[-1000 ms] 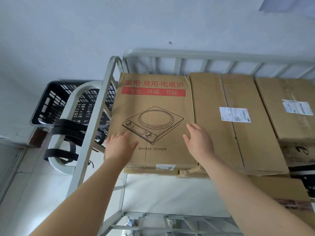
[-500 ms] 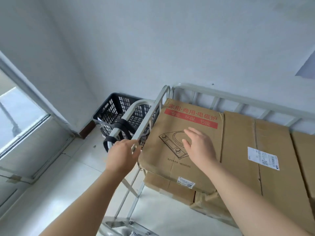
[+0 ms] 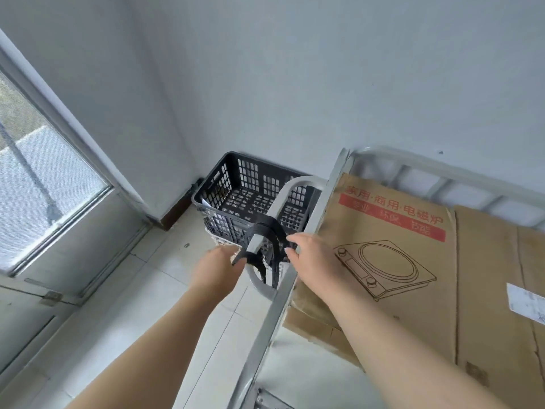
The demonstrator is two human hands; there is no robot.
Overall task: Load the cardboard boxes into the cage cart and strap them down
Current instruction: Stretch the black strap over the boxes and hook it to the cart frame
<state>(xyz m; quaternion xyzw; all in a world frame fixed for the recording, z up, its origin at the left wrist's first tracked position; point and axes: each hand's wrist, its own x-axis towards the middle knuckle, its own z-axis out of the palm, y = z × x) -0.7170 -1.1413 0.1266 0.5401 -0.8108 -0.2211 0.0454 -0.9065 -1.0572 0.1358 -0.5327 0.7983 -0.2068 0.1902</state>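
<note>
The head camera is showing both hands working at the left end rail of the cage cart (image 3: 321, 208), where a black strap (image 3: 267, 246) is looped around the curved handle: the left hand (image 3: 216, 267) is pinching a strap end between its fingertips, while the right hand (image 3: 315, 261) is hovering open beside the loops, gripping nothing, probably to free the strap for tying down. The cardboard boxes (image 3: 398, 261) are already lying in the cart against its left edge, and a black plastic crate (image 3: 236, 196) is sitting on the pale tiled floor (image 3: 141, 290) in the wall corner beyond.
</note>
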